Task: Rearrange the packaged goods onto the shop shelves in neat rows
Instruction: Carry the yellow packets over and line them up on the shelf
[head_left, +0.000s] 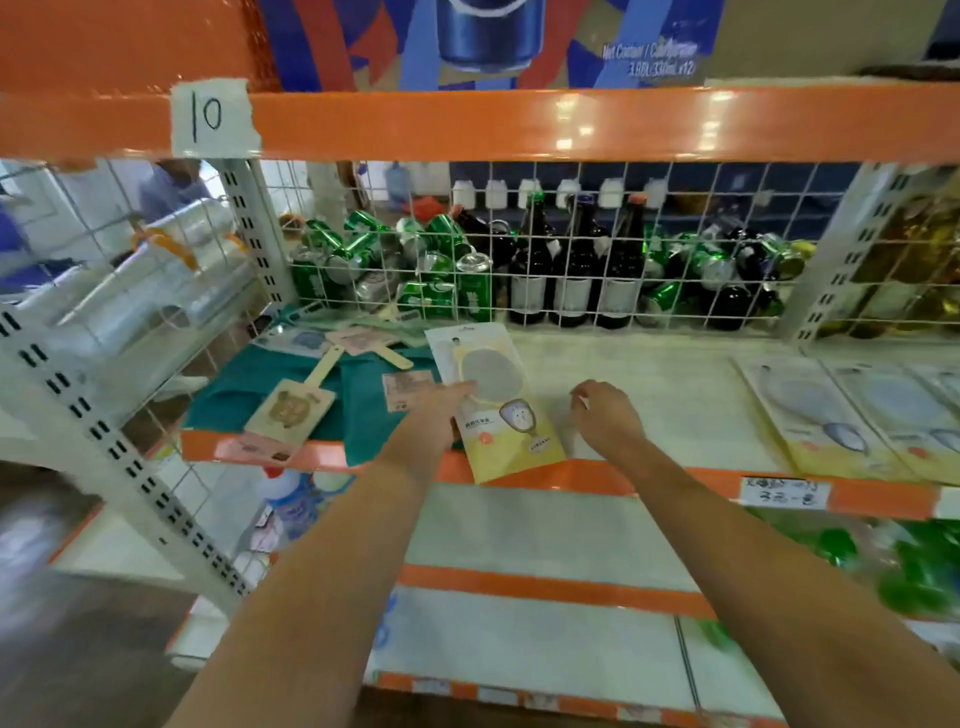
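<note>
A yellow-and-white packet (498, 400) with a grey oval window lies on the white shelf (675, 395), its lower end over the orange front edge. My left hand (431, 415) lies flat on the packet's left side, fingers straight. My right hand (605, 410) hovers just right of the packet with fingers loosely curled, holding nothing. A row of similar packets (852, 410) lies flat at the right end of the shelf. Loose wooden paddle-shaped items (291, 405) and small cards (408, 384) lie jumbled on a teal cloth (358, 400) at the left.
A white wire grid (545, 244) backs the shelf; behind it stand dark bottles (576, 270) and green cans (436, 275). An orange beam (519, 124) with a "10" label runs overhead. A perforated upright (104, 415) stands left. Lower shelves hold green goods (919, 566).
</note>
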